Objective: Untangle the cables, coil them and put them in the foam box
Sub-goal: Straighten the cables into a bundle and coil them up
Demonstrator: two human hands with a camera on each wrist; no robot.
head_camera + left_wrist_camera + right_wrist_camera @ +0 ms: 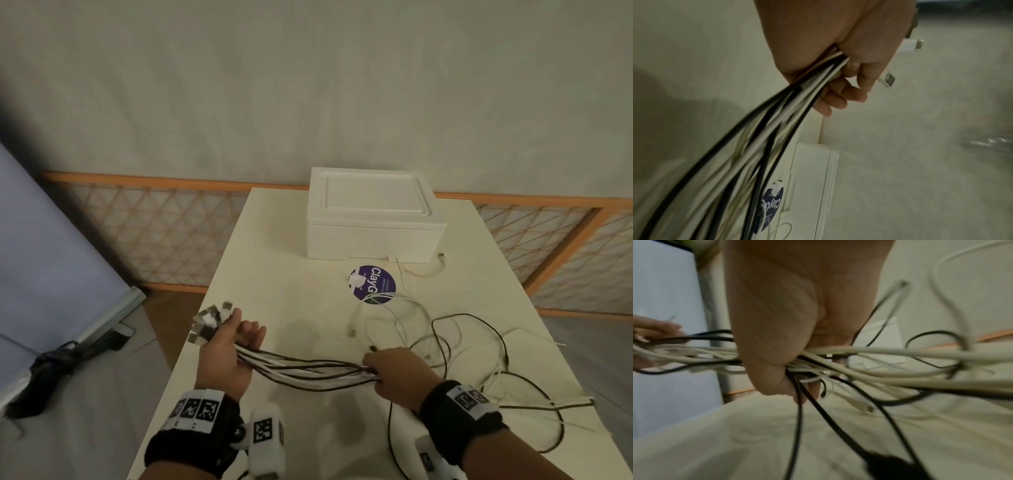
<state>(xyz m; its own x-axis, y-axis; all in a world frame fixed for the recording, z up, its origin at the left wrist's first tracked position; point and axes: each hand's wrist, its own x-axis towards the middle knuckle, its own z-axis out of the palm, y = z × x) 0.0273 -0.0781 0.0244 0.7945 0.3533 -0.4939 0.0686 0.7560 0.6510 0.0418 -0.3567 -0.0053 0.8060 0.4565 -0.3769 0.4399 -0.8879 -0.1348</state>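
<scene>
A bundle of several black and white cables [308, 368] stretches between my two hands above the table. My left hand [227, 346] grips one end of the cables [797, 100], with the USB plugs [210, 322] fanned out past its thumb; a white USB plug [887, 78] sticks out beyond the fingers. My right hand [390, 371] is curled round the bundle [859, 368] further along. Beyond it the loose cable ends [479, 346] lie tangled on the table. The white foam box [373, 219] stands at the table's far end with its lid on.
A round purple sticker [375, 286] sits on the cream table [291, 240] just in front of the box. An orange lattice rail [154, 233] runs behind the table. A grey-blue panel [51, 257] leans at the left over the floor.
</scene>
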